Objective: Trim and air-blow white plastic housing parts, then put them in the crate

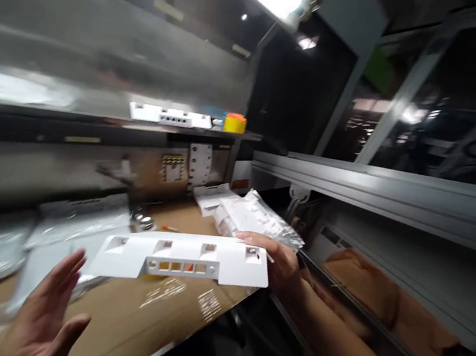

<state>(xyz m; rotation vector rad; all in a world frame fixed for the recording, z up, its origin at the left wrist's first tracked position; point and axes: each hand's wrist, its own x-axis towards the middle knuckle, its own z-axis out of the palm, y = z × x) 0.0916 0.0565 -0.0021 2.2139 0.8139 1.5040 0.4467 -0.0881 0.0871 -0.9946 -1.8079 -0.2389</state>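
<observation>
A long white panel [188, 249] with square cut-outs and a recessed strip of small windows hangs over the cardboard-covered bench. My right hand [278, 262] grips its right end, thumb and fingers closed on the edge. Off the panel's left end, my left hand [51, 308] is held up with fingers stretched and thumb apart, holding nothing. Through the small windows, bits of yellow and orange show from behind.
Clear-wrapped flat packs [81, 230] lie at left, and a crinkled plastic bag [259, 215] at the back right. On the shelf are a similar white panel [170, 116] and a yellow tape roll [235, 123]. Shiny round metal pieces [145, 222] sit on the cardboard [124, 324].
</observation>
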